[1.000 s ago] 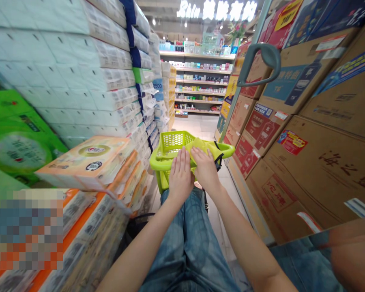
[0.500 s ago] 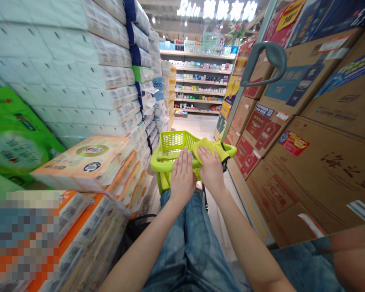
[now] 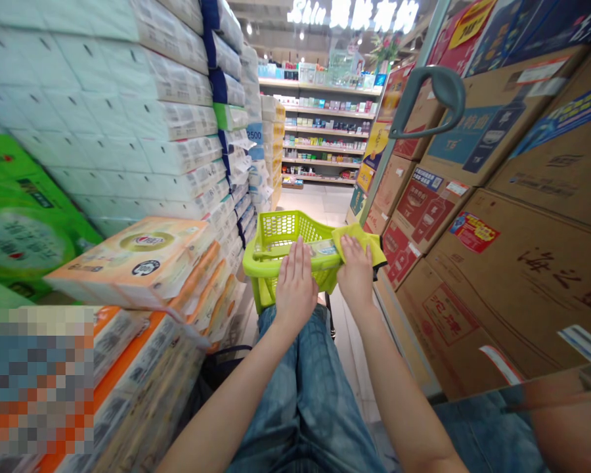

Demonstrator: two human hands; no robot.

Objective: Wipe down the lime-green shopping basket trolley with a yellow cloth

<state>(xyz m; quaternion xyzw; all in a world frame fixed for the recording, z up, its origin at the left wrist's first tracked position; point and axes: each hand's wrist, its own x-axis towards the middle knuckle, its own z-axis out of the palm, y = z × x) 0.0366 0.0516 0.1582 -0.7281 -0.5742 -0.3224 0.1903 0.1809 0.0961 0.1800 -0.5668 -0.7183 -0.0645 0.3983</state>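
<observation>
A supermarket aisle runs ahead, with wrapped tissue packs [image 3: 172,118] stacked high on the left, cardboard cartons [image 3: 522,282] on the right, and shelves [image 3: 320,131] at the far end. A lime-green plastic basket [image 3: 285,236] sits just past the person's knees, a pale packet [image 3: 320,248] lying in it. A yellow cloth [image 3: 359,240] drapes over its right rim beneath the flat right hand [image 3: 355,276], while the open left hand [image 3: 295,282] rests apart on the near rim

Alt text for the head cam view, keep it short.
Two bare hands at a lime-green plastic shopping basket in a store aisle: the right hand lies on a yellow cloth at the rim, the left hand flat on the near rim. Stacked tissue packs stand left, cardboard cartons right.
</observation>
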